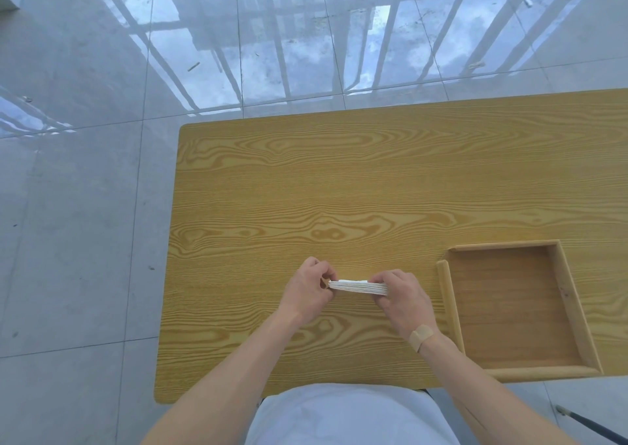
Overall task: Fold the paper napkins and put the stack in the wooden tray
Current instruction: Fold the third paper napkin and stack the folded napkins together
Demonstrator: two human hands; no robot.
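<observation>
A stack of white folded paper napkins (358, 287) is held edge-on a little above the wooden table (306, 186). My left hand (307, 291) pinches its left end and my right hand (402, 300) grips its right end. The wooden tray (448, 305) lies to the right of my hands, near the table's front edge, with nothing in it. A plaster is stuck on my right wrist.
The table's left edge and front edge are close by, with glossy grey floor tiles (74, 206) beyond. A thin dark rod (584, 426) shows at the bottom right, below the table.
</observation>
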